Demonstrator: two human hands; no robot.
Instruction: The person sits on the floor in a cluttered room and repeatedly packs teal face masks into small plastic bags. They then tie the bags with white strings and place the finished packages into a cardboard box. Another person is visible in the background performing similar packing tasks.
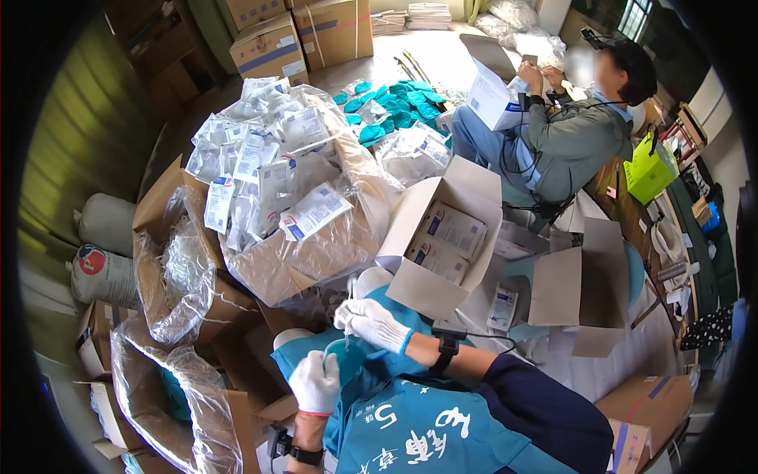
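My left hand (313,385), in a white knit glove with a red cuff, closes on the edge of a small teal fabric piece (345,357) above my lap. Its exact kind is unclear. Beside it, my right hand (377,325), gloved with a blue cuff, has its fingers pinched together over thin whitish strands (350,292). Whether these strands join the teal piece cannot be made out. A teal apron (426,430) with white lettering covers my lap. Just beyond my hands stands a big plastic-lined box (296,272) heaped with clear and white packets (272,158).
An open carton (480,188) with packets stands ahead right, another open carton (562,288) beside it. Teal pieces (407,103) lie piled farther back. At far right a seated person (580,146) handles a white box (495,99). Plastic-lined cartons (130,359) crowd the left.
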